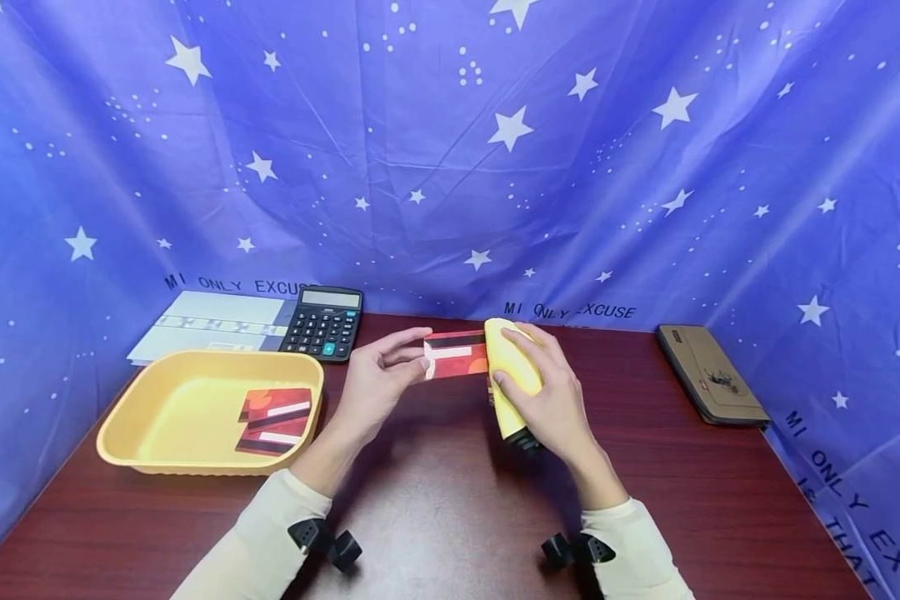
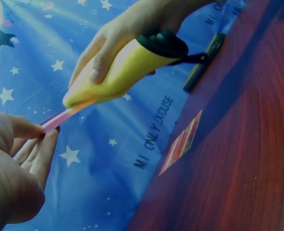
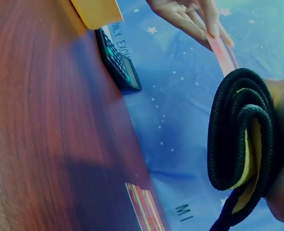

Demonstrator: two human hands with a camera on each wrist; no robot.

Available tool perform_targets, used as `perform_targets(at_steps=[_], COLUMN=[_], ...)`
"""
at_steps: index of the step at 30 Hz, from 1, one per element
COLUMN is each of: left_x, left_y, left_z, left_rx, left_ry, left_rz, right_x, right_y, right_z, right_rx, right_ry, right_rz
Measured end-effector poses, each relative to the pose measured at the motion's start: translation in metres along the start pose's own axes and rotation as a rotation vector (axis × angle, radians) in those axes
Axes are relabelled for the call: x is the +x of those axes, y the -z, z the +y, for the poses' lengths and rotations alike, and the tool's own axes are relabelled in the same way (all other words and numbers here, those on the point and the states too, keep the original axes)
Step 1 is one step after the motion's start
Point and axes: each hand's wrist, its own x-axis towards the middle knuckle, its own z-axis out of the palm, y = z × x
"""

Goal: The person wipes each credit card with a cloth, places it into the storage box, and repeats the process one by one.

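Between finger and thumb, my left hand (image 1: 375, 383) pinches the left end of a red bank card (image 1: 456, 354) with a black stripe and a white strip. A folded yellow cloth (image 1: 512, 375) with black edging is gripped in my right hand (image 1: 558, 400) and covers the card's right end. The card is held above the table. Another red striped card (image 2: 181, 143) lies on the table below the cloth, as the left wrist view shows. Two more red cards (image 1: 273, 421) lie overlapping in the yellow basin (image 1: 210, 467) to the left.
Behind the basin are a black calculator (image 1: 322, 323) and a white flat box (image 1: 206, 317). A brown wallet (image 1: 712, 375) lies at the table's right edge. A blue star-printed curtain (image 1: 450, 167) hangs round the dark red wooden table (image 1: 435, 517).
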Motion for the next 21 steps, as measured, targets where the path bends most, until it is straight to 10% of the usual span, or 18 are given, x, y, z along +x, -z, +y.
perform_targets(at_steps=[10, 21], left_x=[0.000, -0.016], left_y=[0.018, 0.088], left_z=[0.020, 0.046], left_rx=[0.042, 0.259], left_ry=[-0.063, -0.036], left_rz=[0.032, 0.075], right_x=[0.005, 0.004], right_y=[0.011, 0.017], right_z=[0.006, 0.013], right_rx=[0.032, 0.032], right_ry=[-0.042, -0.066], right_rz=[0.033, 0.044])
